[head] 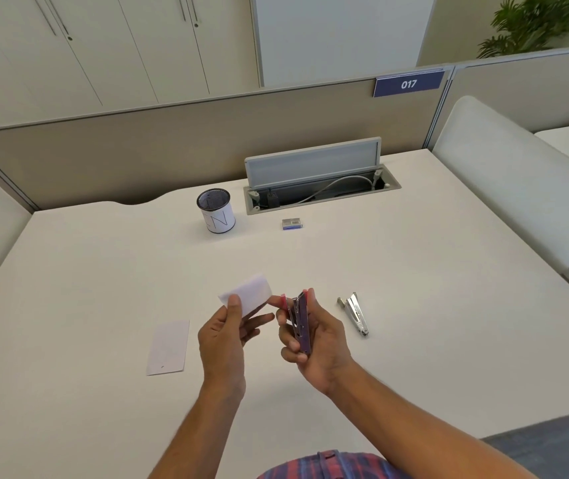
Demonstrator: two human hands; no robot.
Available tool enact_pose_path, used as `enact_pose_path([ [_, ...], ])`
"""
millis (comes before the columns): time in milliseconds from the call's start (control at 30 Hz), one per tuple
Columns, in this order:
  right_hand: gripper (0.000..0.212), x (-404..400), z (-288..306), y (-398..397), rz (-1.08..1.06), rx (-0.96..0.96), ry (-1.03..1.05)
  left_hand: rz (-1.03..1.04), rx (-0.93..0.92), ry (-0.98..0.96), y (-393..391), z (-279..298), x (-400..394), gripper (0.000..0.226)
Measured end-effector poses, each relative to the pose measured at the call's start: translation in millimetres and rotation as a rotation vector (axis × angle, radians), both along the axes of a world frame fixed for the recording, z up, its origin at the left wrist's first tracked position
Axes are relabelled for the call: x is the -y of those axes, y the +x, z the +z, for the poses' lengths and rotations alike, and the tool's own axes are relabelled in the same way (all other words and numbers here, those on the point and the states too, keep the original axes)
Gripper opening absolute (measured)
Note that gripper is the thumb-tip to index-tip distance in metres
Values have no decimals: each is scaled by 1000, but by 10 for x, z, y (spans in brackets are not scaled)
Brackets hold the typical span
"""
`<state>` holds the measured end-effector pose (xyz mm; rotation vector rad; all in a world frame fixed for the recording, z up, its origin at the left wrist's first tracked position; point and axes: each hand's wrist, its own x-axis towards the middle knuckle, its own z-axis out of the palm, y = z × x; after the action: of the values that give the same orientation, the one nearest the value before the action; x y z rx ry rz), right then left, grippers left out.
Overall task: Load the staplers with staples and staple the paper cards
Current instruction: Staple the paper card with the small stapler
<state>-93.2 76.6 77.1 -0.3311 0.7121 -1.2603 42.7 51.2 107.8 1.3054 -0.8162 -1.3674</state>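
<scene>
Held above the near-middle of the white desk (pixel 414 271): thin white paper card (pixel 250 294), light and floppy, pinched by left hand (pixel 227 337); stiff purple metal stapler (pixel 299 323), likely slippery, gripped mid-body by right hand (pixel 314 344) with curled fingers (pixel 290 335).

White table (pixel 414 271) with a few office things on it.
A paper card (pixel 168 348), silver stapler (pixel 355 314), mesh cup (pixel 216 211) and what looks like a staple box (pixel 292 224) lie well apart.
</scene>
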Motion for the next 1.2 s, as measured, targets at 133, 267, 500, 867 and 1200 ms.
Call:
enact_pose_path([
  [133,67,4,7,2,16,28,-11,-16,-3,-7,1,6,0,29],
  [267,61,15,9,7,-4,-24,-27,-5,15,-6,8,12,-3,29],
  [500,37,21,-5,-5,-43,-229,-115,-6,28,-16,35,31,-12,29],
  [867,35,7,26,21,-37,-305,-110,-21,24,-16,35,26,-31,31],
  [1200,36,19,12,6,-38,-316,-167,-9,30,-26,48,8,-32,33],
])
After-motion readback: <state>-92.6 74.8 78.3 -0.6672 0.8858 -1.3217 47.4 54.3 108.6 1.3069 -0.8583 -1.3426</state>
